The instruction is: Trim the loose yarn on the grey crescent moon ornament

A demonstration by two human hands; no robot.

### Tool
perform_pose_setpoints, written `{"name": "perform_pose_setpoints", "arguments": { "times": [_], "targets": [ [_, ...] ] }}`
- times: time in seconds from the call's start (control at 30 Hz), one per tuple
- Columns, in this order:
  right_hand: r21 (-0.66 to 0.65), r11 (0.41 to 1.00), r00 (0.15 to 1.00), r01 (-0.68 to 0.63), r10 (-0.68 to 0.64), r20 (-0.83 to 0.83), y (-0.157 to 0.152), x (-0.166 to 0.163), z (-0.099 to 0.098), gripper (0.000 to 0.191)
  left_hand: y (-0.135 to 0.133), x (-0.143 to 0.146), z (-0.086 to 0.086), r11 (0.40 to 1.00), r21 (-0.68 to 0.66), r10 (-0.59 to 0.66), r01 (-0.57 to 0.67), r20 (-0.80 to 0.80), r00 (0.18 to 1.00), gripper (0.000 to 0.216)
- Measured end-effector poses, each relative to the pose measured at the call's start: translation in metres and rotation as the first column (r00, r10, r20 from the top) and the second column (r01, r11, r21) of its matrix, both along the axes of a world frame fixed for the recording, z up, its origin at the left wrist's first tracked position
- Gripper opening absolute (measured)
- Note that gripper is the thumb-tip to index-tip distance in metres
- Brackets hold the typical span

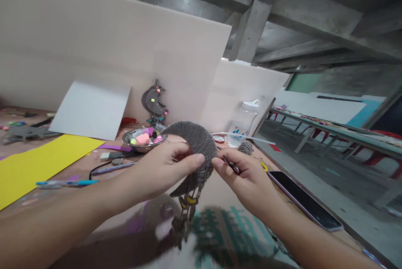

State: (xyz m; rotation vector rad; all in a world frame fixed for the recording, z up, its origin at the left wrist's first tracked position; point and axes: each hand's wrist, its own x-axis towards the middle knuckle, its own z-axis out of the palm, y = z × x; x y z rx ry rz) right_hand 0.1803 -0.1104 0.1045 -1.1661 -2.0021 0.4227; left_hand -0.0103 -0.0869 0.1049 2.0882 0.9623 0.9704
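Observation:
A grey yarn-wrapped crescent moon ornament [196,139] is held up over the table, with dangling cords and a yellow bead [188,200] beneath it. My left hand [163,166] is closed round its inner side, thumb flat on the yarn. At the crescent's right edge, my right hand [243,172] pinches with thumb and forefinger. A small dark metal tool [231,164] is tucked in the right fingers; its kind is not clear. Whether a yarn end sits in the pinch cannot be seen. A second crescent ornament [153,100] with coloured beads leans against the white board behind.
Around the hands are a metal bowl [141,146] of pompoms, a clear water bottle [245,120], a yarn ball [246,148] and a phone [304,197]. Yellow paper [40,164], a white card [92,112] and pens [67,183] lie left. The table's right edge drops to the floor.

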Motion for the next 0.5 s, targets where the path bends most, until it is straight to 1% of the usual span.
{"name": "perform_pose_setpoints", "arguments": {
  "times": [0.13,0.23,0.37,0.43,0.5],
  "targets": [
    [-0.030,0.999,0.997,-0.024,0.022,-0.079,0.0006,-0.0003,0.0008,0.025,-0.0002,0.0000,0.0004,0.998,-0.036,-0.056,0.055,-0.024,0.998,0.033],
    [-0.122,0.987,0.977,-0.108,0.083,-0.196,0.0020,0.0002,-0.0004,0.028,0.0016,-0.0026,0.0002,0.997,-0.031,-0.069,0.068,-0.037,0.997,0.036],
    [-0.263,0.925,0.898,-0.274,0.149,-0.414,0.0041,0.0016,-0.0032,0.032,0.0052,-0.0057,-0.0013,0.988,-0.060,-0.147,0.145,-0.028,0.989,0.035],
    [-0.310,0.889,0.864,-0.336,0.160,-0.478,0.0051,0.0024,-0.0045,0.035,0.0066,-0.0058,-0.0024,0.981,-0.081,-0.178,0.178,0.001,0.984,0.036],
    [-0.329,0.869,0.847,-0.370,0.171,-0.503,0.0064,0.0026,-0.0058,0.036,0.0077,-0.0051,-0.0036,0.976,-0.102,-0.190,0.191,0.017,0.982,0.038]
  ]
}}
